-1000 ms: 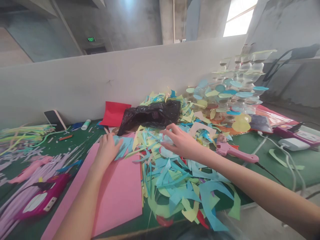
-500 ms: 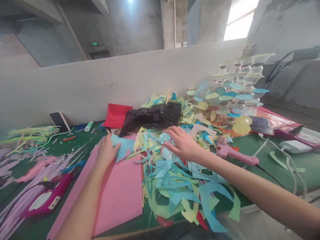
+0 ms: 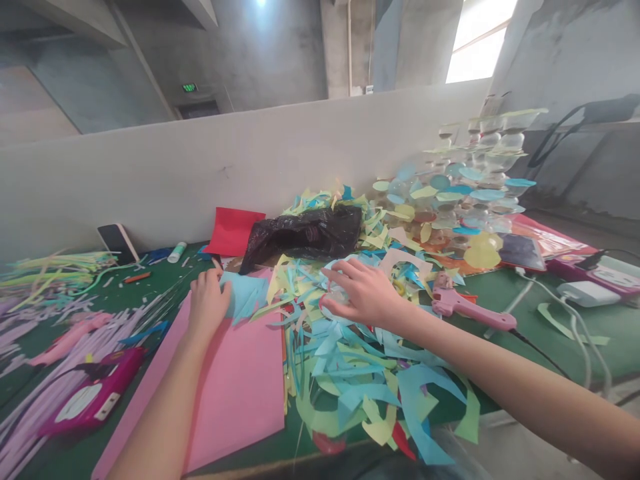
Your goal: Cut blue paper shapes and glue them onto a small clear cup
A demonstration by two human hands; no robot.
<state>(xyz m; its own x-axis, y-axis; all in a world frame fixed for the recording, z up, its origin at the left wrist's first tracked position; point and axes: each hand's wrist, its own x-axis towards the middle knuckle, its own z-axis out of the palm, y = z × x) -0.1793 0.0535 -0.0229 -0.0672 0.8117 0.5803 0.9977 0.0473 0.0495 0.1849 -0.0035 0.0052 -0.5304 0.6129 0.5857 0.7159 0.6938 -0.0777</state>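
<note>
My left hand (image 3: 207, 301) rests at the far left edge of a stack of pink paper sheets (image 3: 245, 393), fingers bent and thumb apart. Its thumb lies beside light-blue paper pieces (image 3: 246, 293). A small dark reddish item at its fingertips is too unclear to name. My right hand (image 3: 364, 293) has its thumb and fingers around a clear plastic cup (image 3: 334, 297) with a reddish rim, lying among cut paper scraps (image 3: 350, 360); the hand hides part of the cup.
A pink glue gun (image 3: 470, 308) lies right of my right hand. Stacked clear cups with paper discs (image 3: 493, 160) stand at the back right. Behind the scraps are a black plastic bag (image 3: 305, 233) and red paper (image 3: 233, 230). Magenta power strip (image 3: 95, 393) at left.
My right hand has lowered slightly, its fingers closing around the clear plastic cup. My left hand has shifted a little left and back from the light-blue paper.
</note>
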